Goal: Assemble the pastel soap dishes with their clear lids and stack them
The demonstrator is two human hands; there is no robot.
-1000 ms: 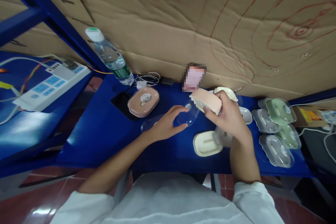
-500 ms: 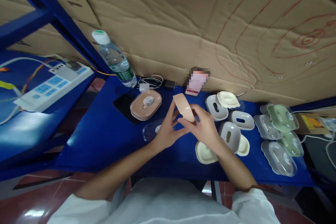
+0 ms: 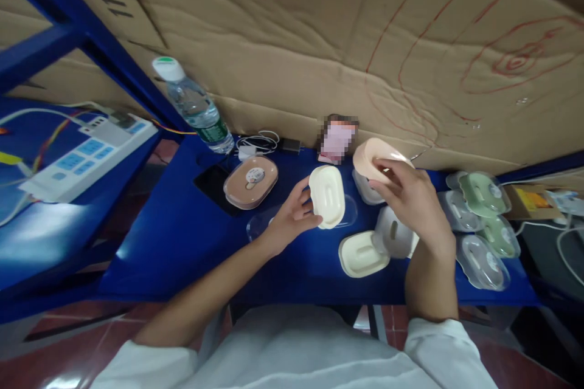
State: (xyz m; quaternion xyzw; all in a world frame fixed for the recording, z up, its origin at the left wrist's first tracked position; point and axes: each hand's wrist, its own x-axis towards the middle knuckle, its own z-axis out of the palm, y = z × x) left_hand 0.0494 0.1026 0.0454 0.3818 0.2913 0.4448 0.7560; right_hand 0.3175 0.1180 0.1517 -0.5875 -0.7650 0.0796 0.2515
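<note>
While the left hand (image 3: 292,219) is holding one cream dish (image 3: 327,196), the right hand (image 3: 408,191) is gripping one peach piece (image 3: 371,158), rounded and deep-sided.

Left fingers: curling round the dish's left side, the thumb pressing near its lower edge; the dish is tilting up, its recessed face showing. Right fingers: pinching the near side of the peach piece, raised above the blue table (image 3: 301,273). Both pieces are hanging apart from each other.

Below the hands: one grey dish (image 3: 368,191), partly hidden, is lying under the peach piece; one slotted grey dish (image 3: 393,234) is overlapping the right end of a second cream dish (image 3: 360,255). One clear cover (image 3: 350,211) is lying beyond the held dish; another clear cover (image 3: 258,225) is lying just beside the left wrist.

Left side: one peach box (image 3: 253,179), round sticker on top, is resting partly over a flat black item (image 3: 210,185). One water bottle (image 3: 201,112) is standing near a white cable (image 3: 267,141), a white charger (image 3: 247,153) and a black adapter (image 3: 291,146).

Back: one phone (image 3: 337,140), pixelated, is leaning on the cardboard (image 3: 274,55).

Right side: green boxes (image 3: 486,191) and grey boxes (image 3: 481,261), clear-covered, are sitting in a group, some overlapping.
</note>
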